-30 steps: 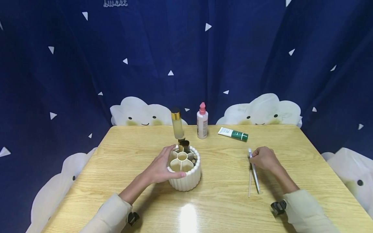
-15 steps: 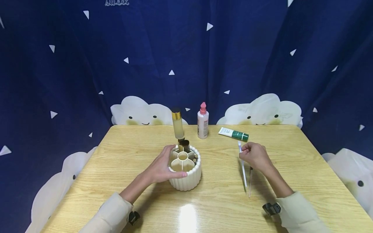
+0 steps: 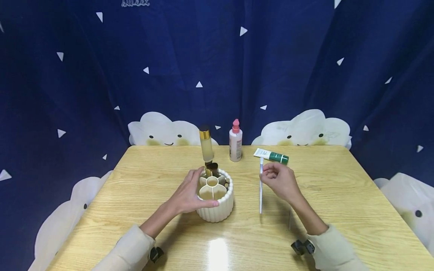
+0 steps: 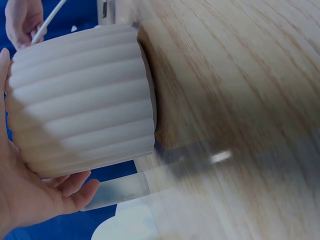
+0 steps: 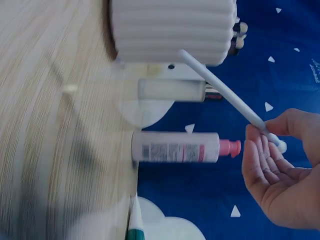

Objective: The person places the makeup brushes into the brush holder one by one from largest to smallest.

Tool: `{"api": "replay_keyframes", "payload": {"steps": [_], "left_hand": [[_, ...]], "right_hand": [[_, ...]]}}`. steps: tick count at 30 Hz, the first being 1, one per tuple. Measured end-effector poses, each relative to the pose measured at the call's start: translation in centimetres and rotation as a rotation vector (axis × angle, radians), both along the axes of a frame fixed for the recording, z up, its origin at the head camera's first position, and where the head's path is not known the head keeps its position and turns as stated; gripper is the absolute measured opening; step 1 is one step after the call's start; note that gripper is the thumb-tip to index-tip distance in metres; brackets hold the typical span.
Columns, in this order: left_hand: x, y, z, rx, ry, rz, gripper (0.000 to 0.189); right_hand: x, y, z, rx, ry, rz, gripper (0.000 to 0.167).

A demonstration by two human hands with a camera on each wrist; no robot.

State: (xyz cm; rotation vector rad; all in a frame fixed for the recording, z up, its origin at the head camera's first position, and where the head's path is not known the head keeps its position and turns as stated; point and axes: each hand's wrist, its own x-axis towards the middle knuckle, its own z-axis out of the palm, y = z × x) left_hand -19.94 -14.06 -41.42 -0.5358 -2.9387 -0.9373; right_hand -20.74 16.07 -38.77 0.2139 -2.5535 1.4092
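A white ribbed round organizer with petal-shaped compartments stands upright on the table. My left hand grips it from the left, thumb on the near side and fingers around the far side. Dark-bristled makeup brushes poke out of its back compartment. To the right, my right hand pinches a slim white makeup brush near its head, between thumb and fingers. The brush's handle points down toward the table, apart from the organizer. Partly hidden below my right wrist, another thin brush lies on the wood.
Behind the organizer stands a frosted bottle with a gold and black cap. Beside it is a pink-topped pump bottle. A white and green tube lies beyond my right hand. A dark blue curtain hangs behind the table.
My right hand has lifted the white makeup brush off the table and carried it left toward the organizer. The other thin brush stays behind. My left hand keeps its grip in place.
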Motion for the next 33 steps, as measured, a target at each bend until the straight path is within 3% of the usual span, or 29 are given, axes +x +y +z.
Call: {"api": "replay_keyframes", "payload": {"steps": [8, 17, 25, 33], "left_hand": [[0.0, 0.2, 0.2, -0.038, 0.020, 0.018, 0.122], [0.0, 0.2, 0.1, -0.056, 0.056, 0.033, 0.124], [0.0, 0.3, -0.2, -0.046, 0.044, 0.037, 0.126], [0.0, 0.2, -0.3, -0.012, 0.028, 0.030, 0.128]], "right_hand": [[1.4, -2.3, 1.3, -0.230, 0.050, 0.054, 0.019], [2.2, -4.4, 2.9, -0.387, 0.134, 0.095, 0.018], [2.4, -6.0, 3.0, -0.462, 0.123, 0.108, 0.017], [2.3, -7.1, 2.1, -0.468, 0.103, 0.145, 0.016]]}}
